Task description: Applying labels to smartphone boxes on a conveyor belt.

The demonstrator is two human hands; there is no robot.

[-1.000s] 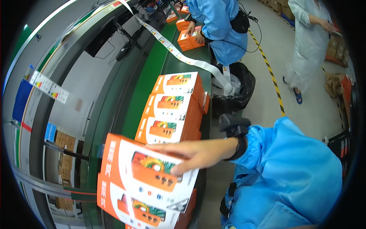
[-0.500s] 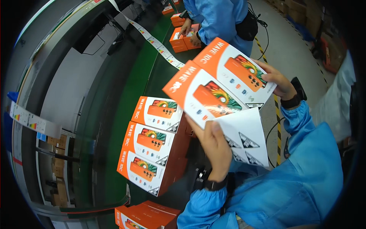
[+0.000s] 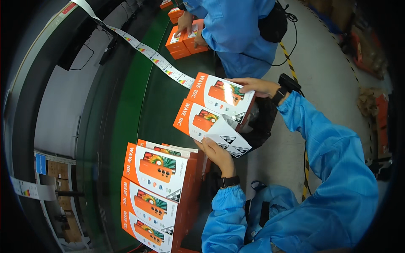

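Two orange-and-white phone boxes are held side by side over the dark belt, fronts up. My right hand (image 3: 259, 86) is closed on the right end of the farther phone box (image 3: 220, 98), thumb on its front. My left hand (image 3: 218, 157) grips the nearer phone box (image 3: 195, 121) at its lower edge, together with a white sheet of black triangular stickers (image 3: 231, 138). That sheet bends over the nearer box's lower right corner and hides it. A black triangular sticker shows on the farther box's lower right corner.
Stacked phone boxes (image 3: 155, 196) stand at the near left. A long strip of coloured labels (image 3: 154, 57) stretches across the belt (image 3: 158, 92) to near the held boxes. Beyond, a co-worker in blue (image 3: 236, 31) has hands on more orange boxes (image 3: 181, 44). A black bag (image 3: 257, 130) hangs behind the held boxes.
Both held boxes have moved farther from me and turned flatter, with the sticker sheet still at the nearer one. The view has shifted, bringing the near stack higher and closer.
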